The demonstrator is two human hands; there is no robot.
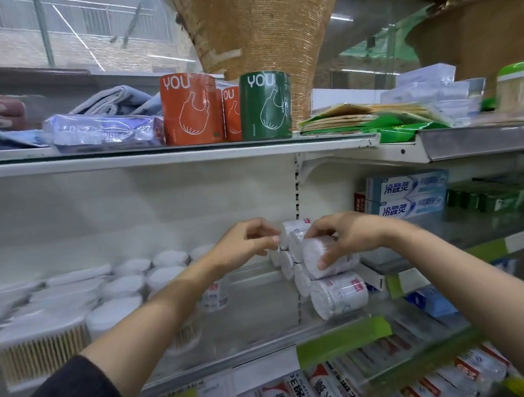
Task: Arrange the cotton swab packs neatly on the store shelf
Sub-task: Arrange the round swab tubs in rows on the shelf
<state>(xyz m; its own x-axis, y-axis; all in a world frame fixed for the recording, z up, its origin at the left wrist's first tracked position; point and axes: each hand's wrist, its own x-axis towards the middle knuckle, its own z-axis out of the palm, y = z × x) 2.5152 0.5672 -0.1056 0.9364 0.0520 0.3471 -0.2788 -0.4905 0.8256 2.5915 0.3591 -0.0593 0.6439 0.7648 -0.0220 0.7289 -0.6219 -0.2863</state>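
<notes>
Round cotton swab packs lie on their sides in a stack at the right end of the middle shelf [262,295]. My right hand [342,234] grips the top front pack [317,256], fingers curled over its white end. A lower pack [337,295] lies under it at the shelf's front. My left hand [245,242] reaches in from the left, its fingertips pinching the end of a rear pack [291,230] high in the stack. More round swab tubs [163,276] stand upright on the left of the same shelf.
Orange and green YOU cylinders [266,105] stand on the upper shelf. Toothpaste boxes [411,196] fill the bay to the right. Boxes of wooden sticks [40,350] sit at front left. A perforated upright [298,192] divides the bays. Packaged goods fill the shelf below.
</notes>
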